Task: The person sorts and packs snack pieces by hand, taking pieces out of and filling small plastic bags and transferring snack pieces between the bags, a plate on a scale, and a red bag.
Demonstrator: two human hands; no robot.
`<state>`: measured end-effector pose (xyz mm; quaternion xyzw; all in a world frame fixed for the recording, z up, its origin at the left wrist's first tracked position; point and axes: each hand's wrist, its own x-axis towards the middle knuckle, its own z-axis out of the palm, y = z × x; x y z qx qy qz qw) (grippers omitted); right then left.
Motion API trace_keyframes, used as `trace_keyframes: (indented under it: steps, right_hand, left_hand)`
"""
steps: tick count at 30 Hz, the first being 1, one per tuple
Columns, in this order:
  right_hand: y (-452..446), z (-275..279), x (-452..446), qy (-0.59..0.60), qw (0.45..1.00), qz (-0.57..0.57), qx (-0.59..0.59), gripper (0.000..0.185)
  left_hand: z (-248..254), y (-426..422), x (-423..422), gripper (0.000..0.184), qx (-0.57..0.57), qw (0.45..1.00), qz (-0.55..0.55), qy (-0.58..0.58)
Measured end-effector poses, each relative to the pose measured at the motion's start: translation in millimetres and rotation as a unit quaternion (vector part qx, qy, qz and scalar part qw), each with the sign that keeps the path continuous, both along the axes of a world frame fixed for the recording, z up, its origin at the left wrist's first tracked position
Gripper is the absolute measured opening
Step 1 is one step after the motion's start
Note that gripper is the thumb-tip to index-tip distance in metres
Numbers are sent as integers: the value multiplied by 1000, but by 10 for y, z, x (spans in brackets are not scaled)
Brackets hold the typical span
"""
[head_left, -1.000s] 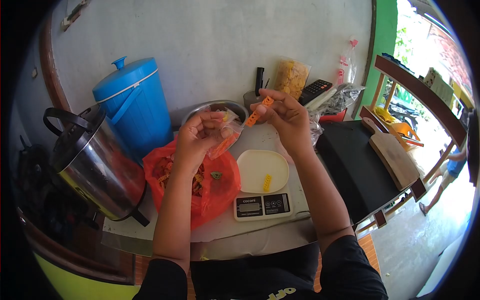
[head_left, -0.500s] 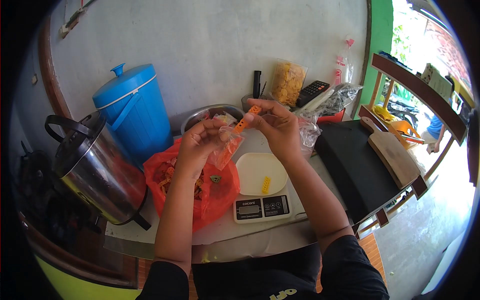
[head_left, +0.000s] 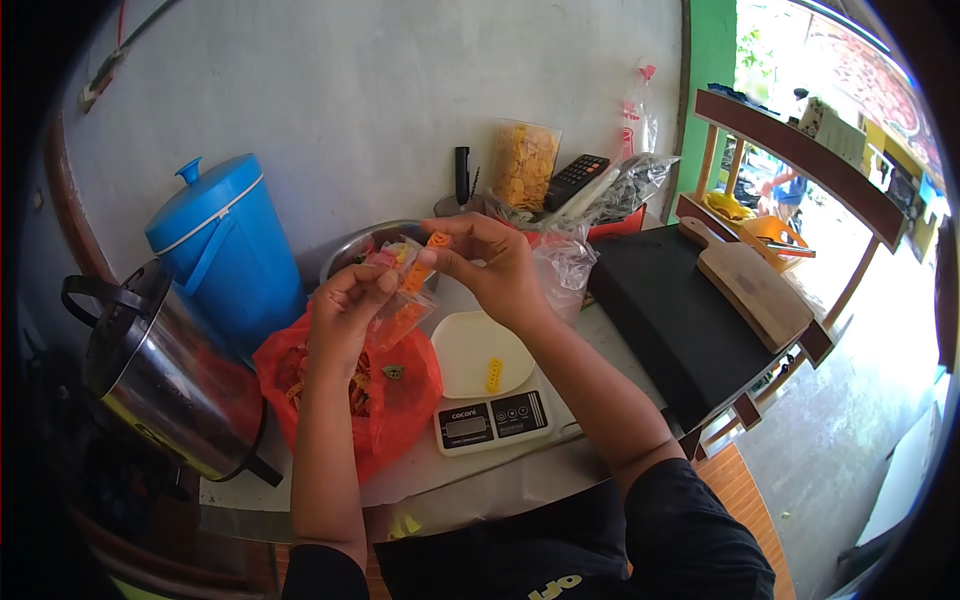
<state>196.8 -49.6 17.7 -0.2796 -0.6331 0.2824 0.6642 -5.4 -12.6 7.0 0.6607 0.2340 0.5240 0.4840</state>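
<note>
My left hand (head_left: 345, 308) pinches a small clear plastic bag (head_left: 398, 322) with orange pieces inside. Between the thumb and fingers of my right hand (head_left: 492, 268) is an orange strip-like piece with holes (head_left: 416, 276), its lower end at the bag's mouth. Below the hands, a white kitchen scale (head_left: 462, 352) carries one yellow piece (head_left: 494, 374) on its pan. Left of the scale, an open red plastic bag (head_left: 405, 425) holds many orange and reddish pieces, partly hidden by my left forearm. A small greenish piece (head_left: 393, 372) lies on that bag.
Behind my hands stands a metal bowl (head_left: 342, 256) with colourful packets. A steel pot (head_left: 175, 375) and blue cooler jug (head_left: 245, 265) are on the left. Along the back sit a chip container (head_left: 527, 165) and calculator (head_left: 577, 182). A wooden board (head_left: 755, 290) rests on a black case (head_left: 670, 320) at right.
The orange piece has moved down into the mouth of the clear bag as my right hand lowered. The camera view has shifted, so the scene sits further left.
</note>
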Motion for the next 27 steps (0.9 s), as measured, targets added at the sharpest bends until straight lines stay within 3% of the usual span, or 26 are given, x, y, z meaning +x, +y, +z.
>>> trace_keyframes:
  steps: [8,11,14,20,24,27]
  right_hand:
    - [88,-77,-30,27,1000,7,5,27]
    - [61,-64,-34,-29,999,-30,5,26]
    - [62,-80,-53,-90,987,-101,87,23]
    - [65,-60,-31,-128,984,-68,104,24]
    - [1,-25,-72,-87,995,-26,51,17]
    - [45,-63,-47,-140,986,-51,70,11]
  left_hand:
    - [-68,32,87,17,86,995,48,-14]
    - [-24,-22,105,20,75,997,31,9]
    - [8,-64,129,20,66,998,7,9]
    - [-23,-45,156,18,36,996,15,-78]
    - [-26,-11,107,19,37,996,44,-70]
    - [-37,7,123,19,48,994,56,-74]
